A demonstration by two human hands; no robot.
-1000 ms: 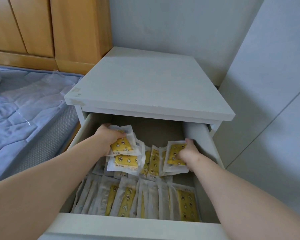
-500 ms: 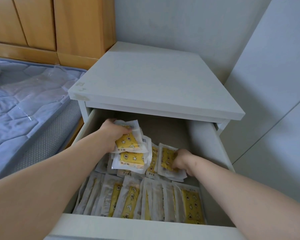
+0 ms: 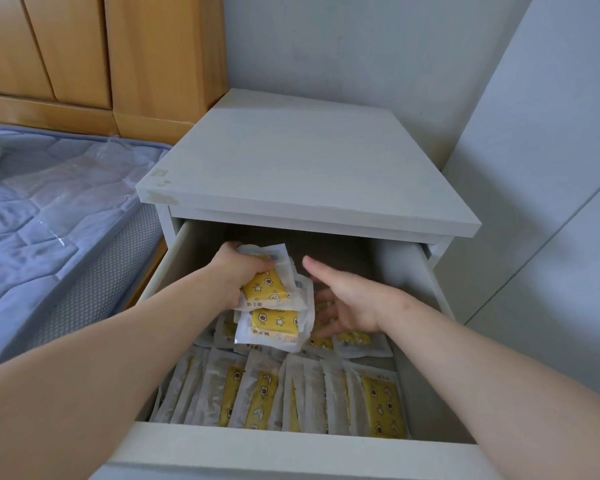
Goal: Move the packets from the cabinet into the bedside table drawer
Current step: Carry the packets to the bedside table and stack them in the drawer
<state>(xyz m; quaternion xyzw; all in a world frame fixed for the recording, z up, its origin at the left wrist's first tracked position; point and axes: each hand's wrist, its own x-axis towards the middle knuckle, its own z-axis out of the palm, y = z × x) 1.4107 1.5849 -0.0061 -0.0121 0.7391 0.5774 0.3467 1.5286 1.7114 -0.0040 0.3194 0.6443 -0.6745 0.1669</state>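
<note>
The white bedside table has its drawer pulled out toward me. Several white packets with yellow star prints stand in a row along the drawer's front, and more lie behind them. My left hand grips a small bunch of these packets over the drawer's back left. Just right of that bunch, my right hand hovers with fingers spread and holds nothing; a packet lies right below it.
A bed with a blue quilted mattress under clear plastic stands close on the left. Wooden cabinet doors are behind it. A grey wall and a pale panel close in the right side.
My right hand let go of the packet it held; that packet now lies in the drawer, and the hand has lifted and opened beside the bunch. My left hand keeps its grip.
</note>
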